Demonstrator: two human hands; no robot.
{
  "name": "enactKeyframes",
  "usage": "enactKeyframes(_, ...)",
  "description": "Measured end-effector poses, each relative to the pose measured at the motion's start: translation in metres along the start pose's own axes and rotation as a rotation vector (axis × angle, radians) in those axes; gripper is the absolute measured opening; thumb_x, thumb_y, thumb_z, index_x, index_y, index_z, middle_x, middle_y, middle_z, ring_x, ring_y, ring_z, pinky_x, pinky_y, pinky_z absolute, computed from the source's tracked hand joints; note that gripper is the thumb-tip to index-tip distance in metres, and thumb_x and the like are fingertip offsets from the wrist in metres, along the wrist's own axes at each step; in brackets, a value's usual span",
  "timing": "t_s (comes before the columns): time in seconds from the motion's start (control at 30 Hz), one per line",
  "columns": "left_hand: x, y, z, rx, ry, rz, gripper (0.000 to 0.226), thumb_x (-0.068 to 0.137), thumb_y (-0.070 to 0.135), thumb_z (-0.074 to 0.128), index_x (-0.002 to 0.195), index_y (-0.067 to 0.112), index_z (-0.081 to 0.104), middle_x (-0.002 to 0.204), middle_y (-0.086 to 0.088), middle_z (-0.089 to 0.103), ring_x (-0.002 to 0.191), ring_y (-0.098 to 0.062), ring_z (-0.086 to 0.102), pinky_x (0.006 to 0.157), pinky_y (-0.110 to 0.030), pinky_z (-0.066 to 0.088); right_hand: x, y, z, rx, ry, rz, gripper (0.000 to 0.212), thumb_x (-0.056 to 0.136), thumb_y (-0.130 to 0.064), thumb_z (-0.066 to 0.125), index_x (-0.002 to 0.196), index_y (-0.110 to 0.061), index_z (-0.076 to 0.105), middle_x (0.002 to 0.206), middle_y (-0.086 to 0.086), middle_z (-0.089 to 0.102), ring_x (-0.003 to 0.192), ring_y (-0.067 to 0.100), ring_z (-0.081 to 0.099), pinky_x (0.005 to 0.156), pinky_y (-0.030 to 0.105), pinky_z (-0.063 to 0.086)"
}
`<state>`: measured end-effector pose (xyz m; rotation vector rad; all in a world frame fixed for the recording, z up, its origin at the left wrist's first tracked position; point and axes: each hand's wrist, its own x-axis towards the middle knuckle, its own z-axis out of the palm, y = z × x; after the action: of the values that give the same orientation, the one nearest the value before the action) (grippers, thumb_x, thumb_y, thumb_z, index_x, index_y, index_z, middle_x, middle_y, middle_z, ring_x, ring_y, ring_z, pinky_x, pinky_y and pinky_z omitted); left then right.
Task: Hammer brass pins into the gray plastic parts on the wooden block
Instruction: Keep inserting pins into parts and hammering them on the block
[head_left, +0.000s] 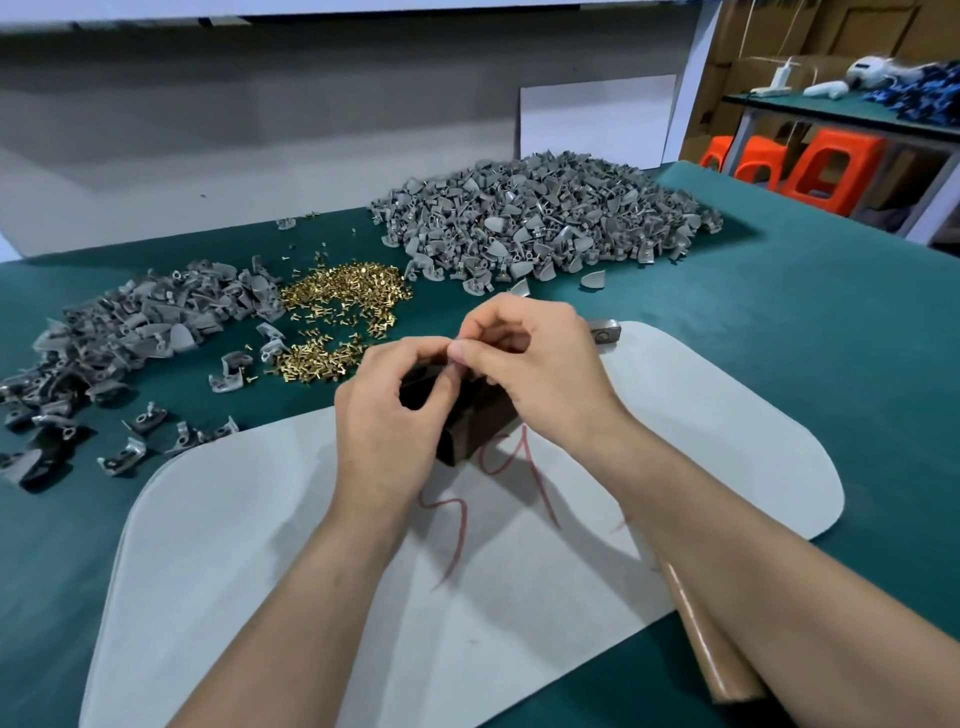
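Note:
A dark wooden block (470, 434) stands on a white felt mat (249, 545), mostly covered by both hands. My left hand (389, 410) curls over the block's left side, fingertips pinched together at its top. My right hand (535, 358) comes from the right, its thumb and forefinger pinching at the same spot; what they pinch is too small to make out. A hammer lies under my right forearm, its metal head (605, 332) beyond the hand and its wooden handle (711, 639) near the front edge. Loose brass pins (337, 317) lie behind the hands.
A big heap of gray plastic parts (540, 223) sits at the back right of the green table (831, 322). A smaller heap of gray parts (119, 343) spreads on the left. Orange stools (826, 166) and a shelf stand beyond the table's right corner.

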<state>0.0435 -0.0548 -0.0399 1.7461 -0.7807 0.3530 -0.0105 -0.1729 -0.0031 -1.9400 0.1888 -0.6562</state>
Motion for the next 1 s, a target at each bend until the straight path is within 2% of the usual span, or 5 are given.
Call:
enactKeyframes(0.17, -0.0007, -0.0033, 0.0009, 0.018, 0.016, -0.037, 0.020, 0.085, 0.013, 0.069, 0.089, 0.032, 0.067, 0.085, 0.014, 0.066, 0.085, 0.000, 0.059, 0.079, -0.010, 0.041, -0.0008, 0.0032, -0.0024, 0.031, -0.036, 0.032, 0.027, 0.079, 0.000, 0.066, 0.070, -0.025, 0.067, 0.069, -0.004, 0.066, 0.067, 0.010, 0.060, 0.077, 0.036, 0.053)
enactKeyframes(0.4, -0.0018, -0.0025, 0.0008, 0.013, 0.012, -0.040, 0.007, 0.084, 0.025, 0.063, 0.086, 0.030, 0.068, 0.080, 0.012, 0.068, 0.081, -0.007, 0.062, 0.077, -0.029, 0.049, -0.0023, 0.0019, -0.0011, 0.045, -0.017, 0.056, 0.022, 0.081, 0.001, 0.067, 0.075, -0.020, 0.066, 0.073, -0.001, 0.067, 0.072, 0.013, 0.062, 0.081, 0.037, 0.055)
enactKeyframes(0.67, 0.0002, -0.0039, 0.0013, -0.046, -0.004, -0.079, 0.015, 0.086, 0.015, 0.068, 0.090, 0.031, 0.069, 0.085, 0.012, 0.070, 0.088, -0.009, 0.065, 0.082, -0.025, 0.049, -0.0050, -0.0050, -0.0029, -0.215, -0.040, 0.030, 0.005, 0.088, -0.009, 0.062, 0.087, -0.013, 0.065, 0.076, -0.005, 0.063, 0.069, 0.001, 0.053, 0.062, 0.001, 0.035)
enactKeyframes(0.83, 0.0025, -0.0047, -0.0006, -0.202, 0.044, -0.178, 0.027, 0.086, 0.013, 0.069, 0.079, 0.034, 0.054, 0.076, 0.012, 0.066, 0.080, -0.007, 0.065, 0.075, -0.026, 0.048, -0.0056, -0.0046, -0.0001, -0.315, -0.090, -0.037, 0.004, 0.089, -0.007, 0.060, 0.089, -0.010, 0.063, 0.087, 0.001, 0.063, 0.085, 0.017, 0.056, 0.077, 0.019, 0.041)
enactKeyframes(1.0, 0.0025, -0.0039, -0.0016, -0.224, 0.026, -0.176, 0.016, 0.085, 0.011, 0.070, 0.078, 0.021, 0.061, 0.075, 0.003, 0.066, 0.073, -0.008, 0.063, 0.072, -0.022, 0.050, -0.0064, -0.0020, 0.0052, -0.356, -0.080, -0.022, 0.011, 0.088, -0.011, 0.061, 0.082, -0.020, 0.058, 0.089, 0.001, 0.065, 0.096, 0.027, 0.055, 0.087, 0.038, 0.043)
